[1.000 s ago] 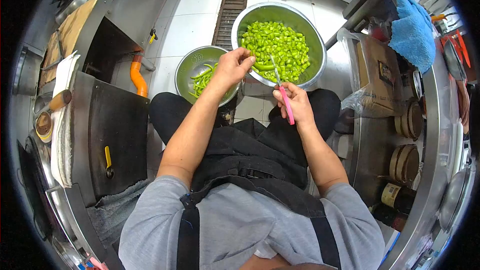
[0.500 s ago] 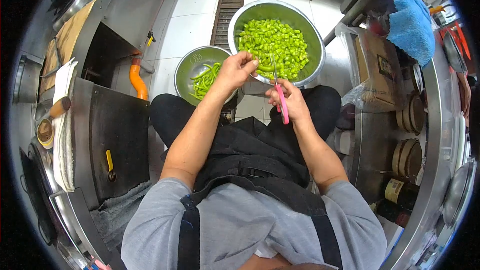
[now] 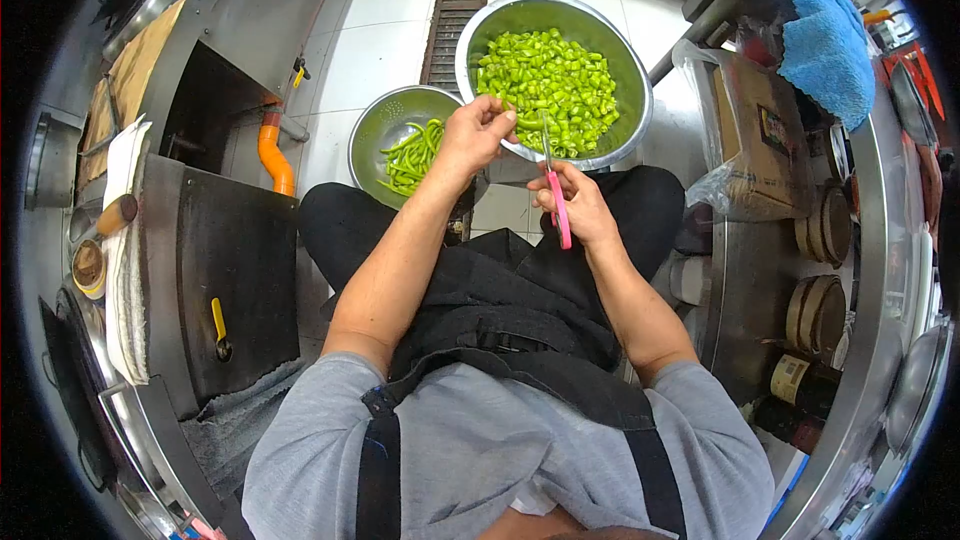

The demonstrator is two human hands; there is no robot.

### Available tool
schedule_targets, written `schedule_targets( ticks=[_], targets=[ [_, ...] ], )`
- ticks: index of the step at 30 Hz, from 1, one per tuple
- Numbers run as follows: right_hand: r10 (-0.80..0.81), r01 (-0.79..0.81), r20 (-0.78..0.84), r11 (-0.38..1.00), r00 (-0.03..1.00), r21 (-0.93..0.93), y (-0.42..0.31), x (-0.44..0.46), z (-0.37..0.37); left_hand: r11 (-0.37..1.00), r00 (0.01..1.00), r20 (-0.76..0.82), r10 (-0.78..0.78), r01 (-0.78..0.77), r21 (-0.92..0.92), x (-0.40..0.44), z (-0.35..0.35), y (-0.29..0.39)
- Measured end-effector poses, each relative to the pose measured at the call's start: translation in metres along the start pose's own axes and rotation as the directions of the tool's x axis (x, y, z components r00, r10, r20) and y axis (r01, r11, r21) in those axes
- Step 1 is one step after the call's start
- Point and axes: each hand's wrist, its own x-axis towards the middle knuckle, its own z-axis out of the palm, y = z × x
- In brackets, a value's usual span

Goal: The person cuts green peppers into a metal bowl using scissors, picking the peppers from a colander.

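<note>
My right hand (image 3: 580, 206) grips pink-handled scissors (image 3: 561, 208), whose blades point up over the near rim of the large metal bowl (image 3: 637, 127). Cut green chili pieces (image 3: 560, 85) fill much of that bowl. At its near left rim, my left hand (image 3: 476, 138) is closed in a pinch on a green chili pepper (image 3: 524, 123), which reaches toward the blades. Part of the chili blends with the pieces behind it. Left of that hand, a smaller metal bowl with a perforated side (image 3: 372, 130) holds whole green chilies (image 3: 412, 158), partly covered by my left forearm.
A steel cabinet (image 3: 240, 270) with a yellow-handled valve stands on the left, near an orange pipe (image 3: 271, 155). To the right are a plastic-wrapped cardboard box (image 3: 757, 145), a blue towel (image 3: 825, 45) and shelved bottles (image 3: 800, 385). A floor drain grate (image 3: 460, 15) runs beyond the bowls.
Both hands stay almost in place. The scissors have shifted slightly left and their angle is a little steeper. The chili in my left hand sits slightly higher.
</note>
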Motion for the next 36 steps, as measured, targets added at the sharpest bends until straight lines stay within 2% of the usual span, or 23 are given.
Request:
schedule_targets(
  ticks=[3, 4, 7, 14, 16, 19, 23, 26, 28, 29, 30, 34, 36],
  targets=[
    [0.067, -0.066, -0.031, 0.997, 0.997, 0.033, -0.009, 0.006, 0.001, 1.000, 0.999, 0.023, 0.027, -0.027, 0.002, -0.002, 0.007, -0.002],
    [0.085, -0.084, -0.057, 0.996, 0.995, 0.018, -0.009, 0.008, 0.000, 0.999, 1.000, 0.026, 0.013, -0.014, 0.047, -0.001, 0.007, -0.001],
    [0.142, -0.140, -0.072, 0.990, 0.987, 0.034, -0.016, 0.006, 0.002, 0.999, 1.000, 0.020, -0.024, 0.024, 0.032, 0.001, 0.006, -0.002],
    [0.112, -0.117, -0.112, 0.992, 0.987, -0.039, -0.002, 0.001, -0.001, 0.989, 1.000, 0.002, -0.006, 0.005, 0.146, 0.012, 0.003, -0.029],
    [0.208, -0.212, -0.111, 0.977, 0.972, -0.033, -0.006, -0.004, -0.004, 0.983, 0.998, -0.062, 0.031, -0.020, 0.182, 0.013, 0.000, -0.033],
    [0.225, -0.226, -0.075, 0.974, 0.971, 0.005, -0.002, -0.007, -0.008, 0.996, 0.995, -0.093, 0.030, -0.022, 0.086, 0.014, -0.003, -0.033],
    [0.179, -0.175, -0.047, 0.982, 0.983, 0.070, 0.006, -0.006, -0.001, 0.999, 0.996, -0.092, 0.020, -0.016, 0.036, 0.006, 0.002, -0.017],
    [0.045, -0.044, -0.019, 0.997, 0.999, 0.059, 0.011, 0.002, 0.004, 1.000, 0.998, -0.061, 0.004, -0.003, 0.015, -0.001, 0.010, -0.012],
    [0.082, -0.079, -0.038, 0.994, 0.996, 0.069, -0.003, 0.005, 0.006, 0.998, 0.999, 0.050, 0.007, -0.004, -0.065, -0.002, 0.012, -0.017],
    [0.118, -0.113, -0.059, 0.990, 0.991, 0.079, -0.008, 0.007, 0.006, 0.998, 0.999, 0.050, 0.006, -0.003, -0.064, -0.001, 0.012, -0.018],
    [0.078, -0.071, -0.091, 0.995, 0.993, 0.076, -0.007, 0.009, 0.006, 0.999, 0.999, 0.049, 0.013, -0.011, -0.044, -0.001, 0.011, -0.018],
    [0.106, -0.105, -0.107, 0.994, 0.989, 0.015, -0.008, 0.006, 0.003, 0.998, 0.999, 0.005, 0.039, -0.039, 0.040, -0.001, 0.009, -0.018],
    [0.120, -0.112, -0.101, 0.990, 0.988, 0.083, -0.004, 0.003, 0.002, 0.994, 0.999, -0.005, 0.044, -0.043, 0.103, 0.002, 0.007, -0.024]
  ],
)
